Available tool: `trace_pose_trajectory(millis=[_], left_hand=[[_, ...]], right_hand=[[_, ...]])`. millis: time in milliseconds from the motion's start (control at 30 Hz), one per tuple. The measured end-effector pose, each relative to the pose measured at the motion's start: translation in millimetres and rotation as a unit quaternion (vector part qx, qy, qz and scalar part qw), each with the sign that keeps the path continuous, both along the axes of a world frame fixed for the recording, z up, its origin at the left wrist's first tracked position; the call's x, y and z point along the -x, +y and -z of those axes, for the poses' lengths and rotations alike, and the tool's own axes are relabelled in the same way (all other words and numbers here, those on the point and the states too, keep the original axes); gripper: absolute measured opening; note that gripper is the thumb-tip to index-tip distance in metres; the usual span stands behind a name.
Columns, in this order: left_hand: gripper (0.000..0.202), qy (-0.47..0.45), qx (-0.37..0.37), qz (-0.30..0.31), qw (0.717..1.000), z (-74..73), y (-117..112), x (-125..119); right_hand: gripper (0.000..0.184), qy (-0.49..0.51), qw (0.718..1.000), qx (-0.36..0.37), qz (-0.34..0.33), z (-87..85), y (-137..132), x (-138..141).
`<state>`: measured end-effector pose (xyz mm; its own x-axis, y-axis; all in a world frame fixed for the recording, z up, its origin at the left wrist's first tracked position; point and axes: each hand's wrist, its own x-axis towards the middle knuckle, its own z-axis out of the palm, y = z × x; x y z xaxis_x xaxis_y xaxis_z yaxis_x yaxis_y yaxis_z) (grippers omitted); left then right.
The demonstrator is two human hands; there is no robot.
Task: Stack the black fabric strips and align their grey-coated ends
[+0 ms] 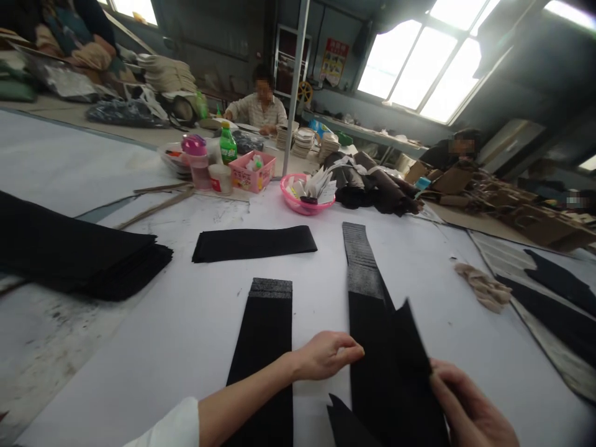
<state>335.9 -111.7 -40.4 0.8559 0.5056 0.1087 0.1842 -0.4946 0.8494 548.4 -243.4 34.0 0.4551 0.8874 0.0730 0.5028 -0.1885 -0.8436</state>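
My right hand pinches the edge of a black fabric piece, whose pointed corner stands raised above the table. Beneath it lies a stack of black fabric strips, fanned at its far end so that greyish edges show. My left hand reaches over to this stack's left edge with fingertips pressed together; anything between them is too small to make out. Under my left forearm rests another stack of black strips with a grey far end. A notched black piece pokes up at the bottom, partly cut off by the frame.
A folded black strip bundle lies farther back, and a large black fabric pile at left. Behind are a pink bowl of papers, a pink basket and a green bottle. Crumpled beige cloth lies right. Other people sit beyond.
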Motion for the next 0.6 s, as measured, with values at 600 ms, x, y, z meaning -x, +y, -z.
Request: trace_pose_trajectory(millis=[600], left_hand=[[0.037, -0.272, 0.569, -0.248, 0.735, -51.6, -68.4, 110.2]], right_hand=[[0.049, 0.277, 0.929, 0.153, -0.194, 3.2, 43.0, 118.9]])
